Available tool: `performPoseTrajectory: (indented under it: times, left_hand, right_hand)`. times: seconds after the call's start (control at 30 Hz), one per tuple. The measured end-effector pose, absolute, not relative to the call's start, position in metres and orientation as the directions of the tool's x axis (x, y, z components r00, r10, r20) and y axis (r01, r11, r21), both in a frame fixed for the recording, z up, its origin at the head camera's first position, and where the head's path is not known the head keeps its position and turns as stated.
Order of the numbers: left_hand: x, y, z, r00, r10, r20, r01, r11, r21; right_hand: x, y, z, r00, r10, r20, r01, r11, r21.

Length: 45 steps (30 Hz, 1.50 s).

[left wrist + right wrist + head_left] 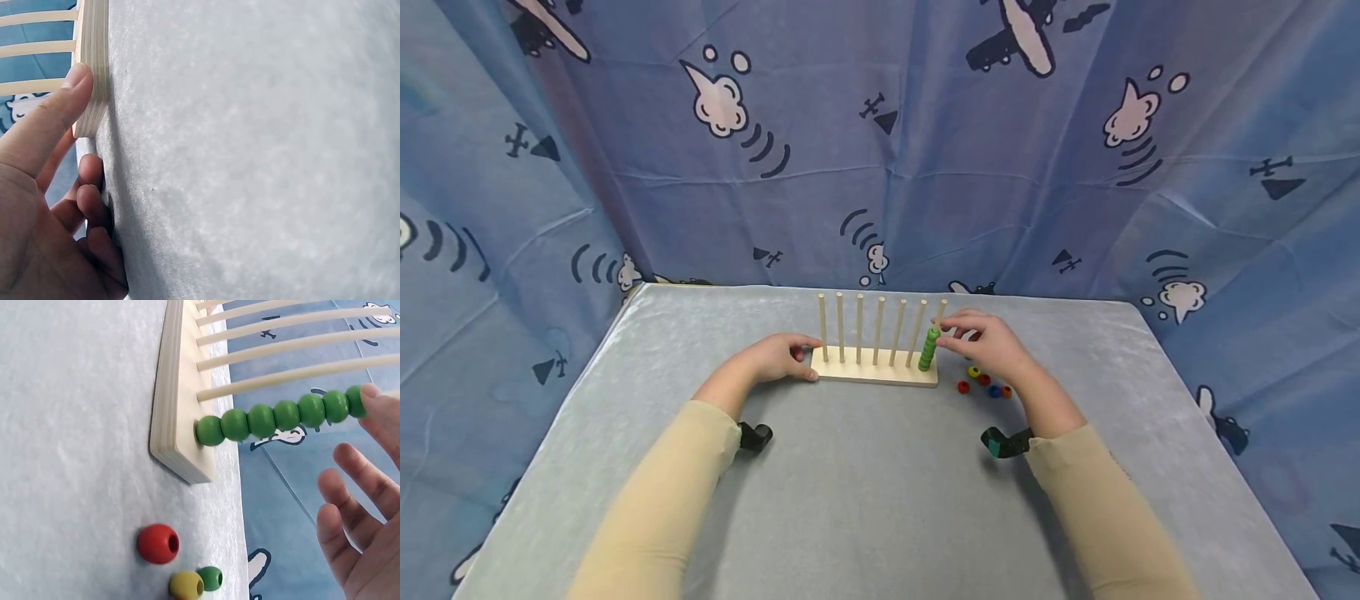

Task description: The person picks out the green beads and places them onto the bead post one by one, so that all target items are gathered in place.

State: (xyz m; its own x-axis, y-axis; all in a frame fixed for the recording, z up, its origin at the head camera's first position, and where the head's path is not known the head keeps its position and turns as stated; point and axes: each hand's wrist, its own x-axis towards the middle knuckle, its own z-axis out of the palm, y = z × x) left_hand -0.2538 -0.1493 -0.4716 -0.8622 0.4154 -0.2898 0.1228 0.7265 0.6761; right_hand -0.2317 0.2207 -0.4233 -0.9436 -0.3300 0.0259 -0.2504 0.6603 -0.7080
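A pale wooden base [872, 377] with several upright pegs stands on the table. My left hand [772, 357] grips its left end, the thumb [76, 81] lying on the front edge and the other fingers beside or behind it. A stack of green beads [275, 419] fills most of the rightmost peg. At the top of that stack, my right hand [988, 340] pinches the uppermost green bead [355, 401] around the peg. Its other fingers are spread and touch nothing.
Loose beads lie right of the base: a red bead [157, 544], a yellow bead [186, 585], a green bead [211, 578], a blue bead [995, 391] and others. Behind the grey-covered table [865, 500] hangs a blue patterned curtain [820, 108].
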Motion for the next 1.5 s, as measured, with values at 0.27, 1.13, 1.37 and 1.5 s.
performPoseTrajectory:
  times: [0.27, 1.13, 1.37, 1.5]
  left_hand:
    - [-0.253, -0.149, -0.471, -0.862, 0.411, -0.298, 0.116, 0.730, 0.674]
    - [-0.256, -0.149, -0.474, -0.862, 0.415, -0.293, 0.116, 0.722, 0.682]
    - [-0.255, -0.149, -0.473, -0.859, 0.416, -0.297, 0.116, 0.725, 0.679]
    - [-0.256, -0.149, -0.474, -0.857, 0.420, -0.297, 0.122, 0.727, 0.675]
  right_hand:
    - [-0.237, 0.241, -0.430, -0.954, -0.301, 0.004, -0.216, 0.678, -0.703]
    - [-0.255, 0.284, -0.471, -0.941, -0.249, -0.229, -0.074, 0.813, -0.578]
    - [-0.261, 0.283, -0.476, -0.941, -0.234, -0.244, -0.056, 0.820, -0.570]
    - [-0.262, 0.282, -0.478, -0.940, -0.223, -0.258, -0.041, 0.825, -0.564]
